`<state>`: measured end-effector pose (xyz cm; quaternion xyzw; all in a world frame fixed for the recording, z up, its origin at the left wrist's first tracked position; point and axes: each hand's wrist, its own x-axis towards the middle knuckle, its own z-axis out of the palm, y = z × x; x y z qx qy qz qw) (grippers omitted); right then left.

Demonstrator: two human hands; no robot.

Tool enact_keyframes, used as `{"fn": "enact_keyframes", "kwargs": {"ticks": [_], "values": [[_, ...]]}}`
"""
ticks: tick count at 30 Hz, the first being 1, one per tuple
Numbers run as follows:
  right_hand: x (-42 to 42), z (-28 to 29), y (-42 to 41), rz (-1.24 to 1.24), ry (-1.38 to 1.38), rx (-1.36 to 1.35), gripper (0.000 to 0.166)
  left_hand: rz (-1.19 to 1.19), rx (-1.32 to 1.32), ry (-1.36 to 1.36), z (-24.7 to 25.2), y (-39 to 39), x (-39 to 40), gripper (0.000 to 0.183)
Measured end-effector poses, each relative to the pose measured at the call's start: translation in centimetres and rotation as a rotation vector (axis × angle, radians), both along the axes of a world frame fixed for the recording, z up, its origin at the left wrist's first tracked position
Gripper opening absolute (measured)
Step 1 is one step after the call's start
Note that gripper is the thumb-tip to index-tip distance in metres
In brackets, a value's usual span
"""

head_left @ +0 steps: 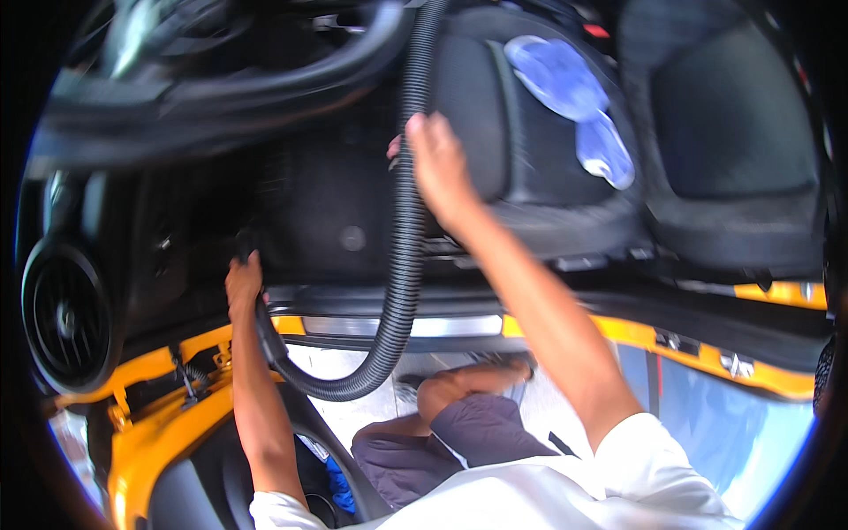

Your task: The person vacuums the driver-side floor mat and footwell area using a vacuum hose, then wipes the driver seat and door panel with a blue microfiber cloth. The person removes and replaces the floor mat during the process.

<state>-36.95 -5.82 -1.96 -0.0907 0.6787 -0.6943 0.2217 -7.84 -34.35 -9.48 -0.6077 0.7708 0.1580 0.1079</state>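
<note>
My left hand [244, 283] grips the dark wand end of a vacuum cleaner hose, low in the driver's footwell [305, 199]. The wand's tip is lost in the dark under the dashboard. From the wand, a black corrugated vacuum hose [401, 265] loops out past the metal door sill plate [404, 325] and back up over the front of the seat. My right hand [437, 169] is closed around the upper stretch of this hose, beside the seat cushion [467, 119]. Some fingers of both hands are hidden.
A steering wheel [318, 73] is at the upper left, and a round air vent [66, 317] at the far left. Blue-and-white cloth-like items [563, 79] lie on the seat. The yellow door [159, 450] stands open at lower left, with blue material [340, 487] in its pocket.
</note>
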Motion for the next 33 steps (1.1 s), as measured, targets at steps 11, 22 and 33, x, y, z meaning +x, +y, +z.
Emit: {"fn": "enact_keyframes", "kwargs": {"ticks": [11, 22, 33], "values": [[30.4, -11.7, 41.6, 0.350, -0.667, 1.249, 0.057, 0.426, 0.639, 0.426, 8.1, 26.6, 1.4, 0.045], [35.3, -6.9, 45.4, 0.249, -0.426, 1.401, 0.044, 0.923, 1.492, 0.823, 18.8, 26.9, 11.2, 0.040], [32.5, 0.6, 45.0, 0.861, -0.658, 1.381, 0.049, 1.140, 1.559, 1.189, 19.8, 28.2, 17.9, 0.051]]}}
